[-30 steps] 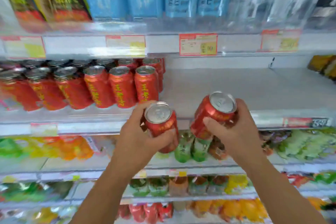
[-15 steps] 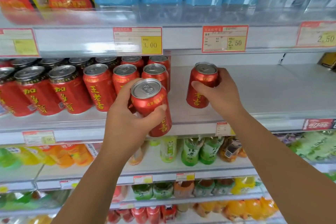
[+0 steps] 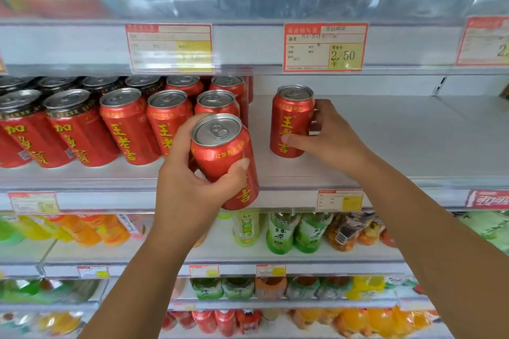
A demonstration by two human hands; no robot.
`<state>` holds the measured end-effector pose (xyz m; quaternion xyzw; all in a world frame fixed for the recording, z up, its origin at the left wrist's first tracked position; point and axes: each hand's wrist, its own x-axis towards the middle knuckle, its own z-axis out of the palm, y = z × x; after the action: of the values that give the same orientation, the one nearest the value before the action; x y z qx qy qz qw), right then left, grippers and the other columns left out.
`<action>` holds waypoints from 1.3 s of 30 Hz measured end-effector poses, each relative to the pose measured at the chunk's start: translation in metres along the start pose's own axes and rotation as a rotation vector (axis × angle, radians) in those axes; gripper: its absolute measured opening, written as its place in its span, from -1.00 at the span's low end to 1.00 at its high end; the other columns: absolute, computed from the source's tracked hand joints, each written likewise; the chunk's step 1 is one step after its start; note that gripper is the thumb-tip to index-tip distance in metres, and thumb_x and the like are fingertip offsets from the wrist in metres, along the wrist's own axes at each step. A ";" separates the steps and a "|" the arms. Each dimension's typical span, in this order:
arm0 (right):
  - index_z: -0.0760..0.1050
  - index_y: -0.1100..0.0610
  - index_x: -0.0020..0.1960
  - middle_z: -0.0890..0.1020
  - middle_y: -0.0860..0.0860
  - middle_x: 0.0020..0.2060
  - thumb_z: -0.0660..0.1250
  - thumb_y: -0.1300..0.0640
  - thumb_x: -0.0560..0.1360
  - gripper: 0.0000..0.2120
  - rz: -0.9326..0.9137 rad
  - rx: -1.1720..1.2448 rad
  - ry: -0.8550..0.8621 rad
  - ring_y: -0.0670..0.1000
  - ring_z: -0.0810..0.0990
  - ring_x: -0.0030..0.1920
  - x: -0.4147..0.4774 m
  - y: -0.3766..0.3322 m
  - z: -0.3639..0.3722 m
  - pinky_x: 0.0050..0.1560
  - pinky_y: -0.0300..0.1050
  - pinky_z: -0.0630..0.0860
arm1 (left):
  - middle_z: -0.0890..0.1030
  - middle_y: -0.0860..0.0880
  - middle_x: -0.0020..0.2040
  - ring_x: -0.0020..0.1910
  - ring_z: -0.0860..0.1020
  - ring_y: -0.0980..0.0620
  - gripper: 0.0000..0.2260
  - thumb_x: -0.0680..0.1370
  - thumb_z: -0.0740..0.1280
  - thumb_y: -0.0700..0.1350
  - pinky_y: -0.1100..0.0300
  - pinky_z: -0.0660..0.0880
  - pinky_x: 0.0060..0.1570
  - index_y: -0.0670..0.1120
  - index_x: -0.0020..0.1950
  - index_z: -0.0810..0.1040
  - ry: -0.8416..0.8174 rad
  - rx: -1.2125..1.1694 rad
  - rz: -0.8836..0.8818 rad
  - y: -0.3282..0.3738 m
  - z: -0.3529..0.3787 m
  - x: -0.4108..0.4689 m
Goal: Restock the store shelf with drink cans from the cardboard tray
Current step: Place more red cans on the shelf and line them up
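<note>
Mid-left of frame, the stocked cans (image 3: 124,124) are standing upright in rows on the shelf (image 3: 399,143), silver lids up, yellow lettering facing you. The ones furthest left are wearing a black band round the top.

Centre frame, your left hand (image 3: 190,190) is wrapping round the left can (image 3: 220,154), thumb lying across the front, fingers curling round the far side, so it's a full, firm hold. That can is tilting w/ its lid toward you and hanging in front of the shelf edge, overlapping the last of the stocked cans. Can't tell if it's touching them.

Just right of centre, your right hand (image 3: 333,137) is gripping the right can (image 3: 290,118), thumb pressing low on the front, fingers curling behind. This one is standing upright on the shelf board, w/ a gap between it and the stocked rows.

Above it, a price tag (image 3: 325,47) showing 2.50 is hanging on the upper rail. Lower centre-right, green bottles (image 3: 278,231) are sitting one level down.
</note>
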<state>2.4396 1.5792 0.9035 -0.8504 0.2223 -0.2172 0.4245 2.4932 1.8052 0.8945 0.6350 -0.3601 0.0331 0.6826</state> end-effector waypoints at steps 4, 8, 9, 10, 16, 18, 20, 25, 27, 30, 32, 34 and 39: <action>0.21 0.06 0.42 0.46 0.00 0.30 0.53 -0.06 0.36 -0.23 -0.028 -0.073 -0.032 0.00 0.49 0.20 0.028 0.003 -0.001 0.10 -0.12 0.42 | 0.62 0.27 0.00 -0.04 0.61 0.25 -0.44 0.32 0.47 -0.04 0.44 0.48 -0.07 -0.09 0.29 0.46 0.060 -0.032 0.018 -0.002 0.000 -0.001; 0.20 0.13 0.41 0.45 0.06 0.32 0.53 -0.01 0.37 -0.24 -0.046 -0.094 -0.004 -0.01 0.48 0.16 0.060 0.003 0.006 0.11 -0.10 0.44 | 0.63 0.23 0.00 -0.04 0.62 0.23 -0.46 0.33 0.47 -0.03 0.43 0.48 -0.07 -0.08 0.28 0.47 0.082 -0.041 0.023 -0.003 0.000 -0.003; 0.20 0.14 0.41 0.45 0.07 0.33 0.52 0.00 0.38 -0.25 -0.048 -0.088 0.005 -0.01 0.47 0.16 0.068 0.003 0.008 0.11 -0.11 0.43 | 0.63 0.21 0.02 -0.03 0.62 0.22 -0.46 0.33 0.46 -0.01 0.42 0.48 -0.07 -0.08 0.28 0.48 0.088 -0.042 0.021 -0.003 0.001 -0.003; 0.20 0.13 0.41 0.45 0.08 0.34 0.52 0.00 0.39 -0.26 -0.047 -0.079 0.013 0.01 0.48 0.18 0.075 0.004 0.009 0.13 -0.10 0.43 | 0.63 0.21 0.02 -0.02 0.62 0.22 -0.46 0.33 0.45 0.01 0.42 0.48 -0.07 -0.08 0.29 0.48 0.093 -0.040 0.020 -0.002 0.000 -0.003; 0.23 0.11 0.47 0.47 0.12 0.31 0.46 0.01 0.45 -0.31 -0.059 -0.036 0.057 0.10 0.49 0.28 0.112 0.012 0.021 0.21 -0.07 0.43 | 0.64 0.20 0.02 -0.02 0.62 0.22 -0.51 0.34 0.45 0.01 0.42 0.49 -0.06 0.02 0.25 0.49 0.082 -0.020 0.007 0.000 -0.002 -0.002; 0.25 0.13 0.47 0.48 0.10 0.30 0.45 0.00 0.46 -0.33 -0.062 -0.022 0.068 0.07 0.49 0.26 0.120 0.014 0.025 0.17 -0.13 0.43 | 0.64 0.17 0.03 -0.02 0.63 0.20 -0.50 0.33 0.45 0.01 0.40 0.49 -0.06 0.00 0.26 0.49 0.080 -0.023 0.004 0.000 -0.002 -0.002; 0.24 0.15 0.45 0.48 0.09 0.29 0.45 0.00 0.46 -0.34 -0.046 0.002 0.088 0.05 0.50 0.24 0.127 0.014 0.030 0.13 -0.15 0.44 | 0.64 0.16 0.04 -0.02 0.63 0.19 -0.50 0.33 0.46 0.00 0.39 0.50 -0.05 0.00 0.25 0.49 0.070 -0.029 0.004 0.000 -0.002 -0.002; 0.26 0.17 0.40 0.46 0.10 0.32 0.42 0.01 0.50 -0.41 -0.034 0.035 0.139 0.06 0.48 0.28 0.140 0.016 0.040 0.14 -0.16 0.40 | 0.64 0.16 0.06 0.01 0.63 0.17 -0.50 0.35 0.46 0.00 0.37 0.50 -0.03 0.02 0.26 0.48 0.049 -0.009 0.005 0.002 -0.003 -0.002; 0.25 0.16 0.42 0.46 0.10 0.34 0.39 0.02 0.52 -0.43 -0.025 0.037 0.142 0.06 0.46 0.30 0.143 0.016 0.044 0.16 -0.16 0.38 | 0.64 0.15 0.07 0.02 0.63 0.17 -0.50 0.35 0.46 0.00 0.37 0.50 -0.03 0.01 0.27 0.48 0.039 -0.004 0.003 0.003 -0.003 -0.003; 0.23 0.14 0.45 0.45 0.08 0.36 0.36 0.03 0.54 -0.43 -0.014 0.040 0.145 0.06 0.45 0.33 0.147 0.016 0.048 0.23 -0.13 0.38 | 0.64 0.16 0.08 0.03 0.62 0.17 -0.50 0.35 0.46 0.00 0.39 0.50 -0.03 0.02 0.27 0.48 0.036 -0.001 -0.003 0.005 -0.002 -0.003; 0.18 0.12 0.49 0.43 0.09 0.39 0.34 0.01 0.55 -0.40 0.021 0.009 0.118 0.09 0.44 0.35 0.147 0.016 0.048 0.28 -0.07 0.38 | 0.64 0.17 0.08 0.03 0.62 0.18 -0.50 0.35 0.48 0.00 0.39 0.49 -0.03 0.02 0.27 0.48 0.031 0.010 -0.011 0.006 -0.001 -0.002; 0.06 0.11 0.54 0.37 0.12 0.44 0.31 -0.04 0.56 -0.31 0.112 -0.080 0.083 0.15 0.40 0.39 0.143 0.012 0.047 0.30 0.01 0.38 | 0.64 0.16 0.08 0.03 0.63 0.18 -0.48 0.34 0.54 -0.05 0.39 0.50 -0.04 0.02 0.26 0.48 0.033 0.027 -0.017 0.008 0.000 -0.001; 0.27 0.07 0.45 0.48 0.08 0.32 0.33 0.14 0.52 -0.46 -0.100 -0.178 -0.035 0.08 0.49 0.28 0.074 -0.015 0.028 0.14 -0.08 0.46 | 0.67 0.11 0.04 -0.01 0.64 0.18 -0.51 0.37 0.55 -0.16 0.39 0.50 -0.05 -0.06 0.26 0.52 0.025 0.006 -0.047 0.012 0.004 0.006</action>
<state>2.5176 1.5633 0.9144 -0.8986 0.1904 -0.2026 0.3395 2.4896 1.8012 0.9076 0.6451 -0.3362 0.0261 0.6857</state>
